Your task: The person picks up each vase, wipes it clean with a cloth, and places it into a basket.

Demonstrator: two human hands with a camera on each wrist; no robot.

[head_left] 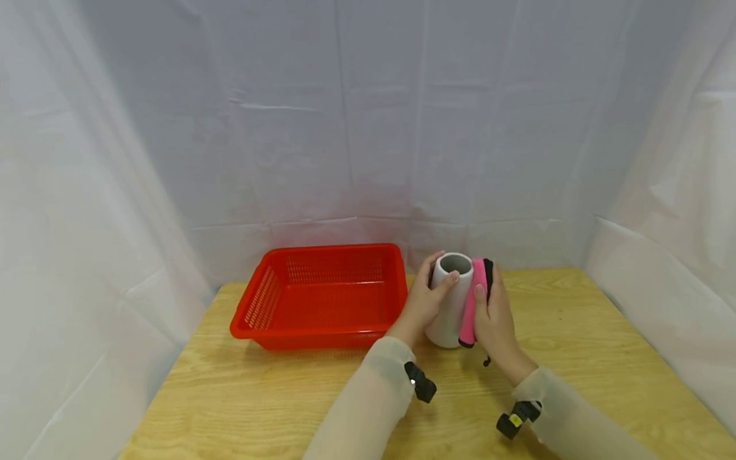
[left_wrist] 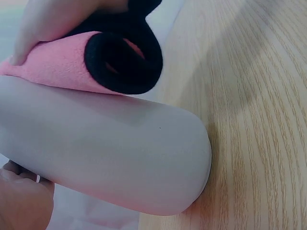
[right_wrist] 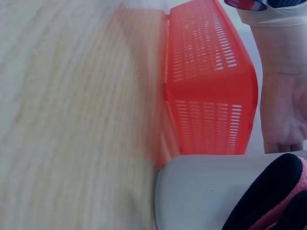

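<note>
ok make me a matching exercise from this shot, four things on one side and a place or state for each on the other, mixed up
Things:
1. red basket
2. white cup
3. pink and black cloth
4. left hand

Places or states:
A. pressed against the cup's side by the right hand
B. stands upright on the table, mouth open upward
C. grips the cup, thumb on its rim
D. sits to the left of the cup

Pairs: 1-D, 2-B, 3-A, 4-C

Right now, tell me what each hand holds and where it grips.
Left hand grips the white vase by its upper side, thumb at the rim. Right hand presses a pink cloth against the vase's side.
</note>
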